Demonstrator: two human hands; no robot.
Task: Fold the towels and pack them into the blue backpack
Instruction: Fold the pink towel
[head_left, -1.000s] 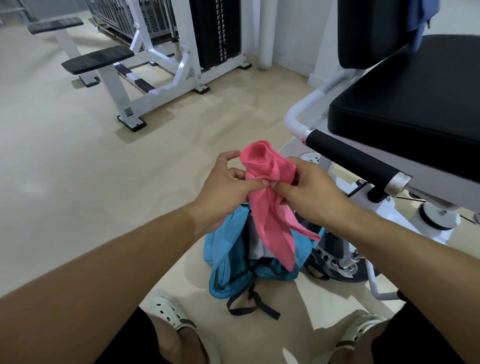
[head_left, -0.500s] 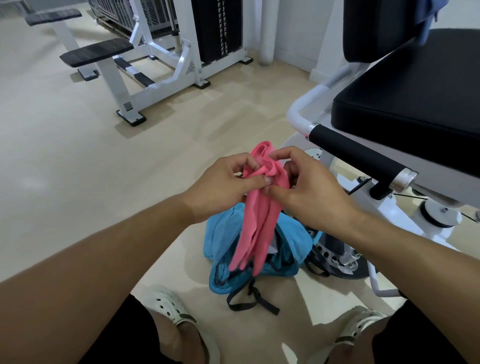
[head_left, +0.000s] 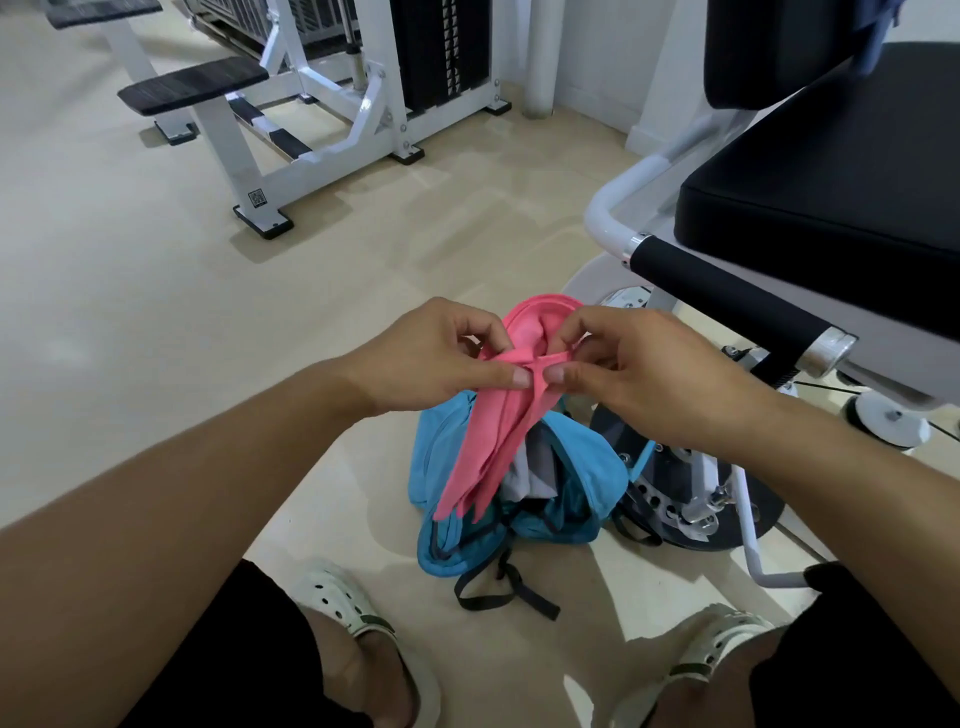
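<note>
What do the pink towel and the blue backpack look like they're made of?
Pink towel: thin, matte cloth, perhaps microfiber; it hangs in limp, narrow folds. Blue backpack: light woven synthetic, probably nylon or polyester; it slumps and creases on the floor, faintly shiny, with black webbing straps.

The pink towel (head_left: 498, 415) hangs bunched in long folds above the blue backpack (head_left: 587, 483), which slumps open on the floor with grey cloth (head_left: 530, 470) inside.
</note>
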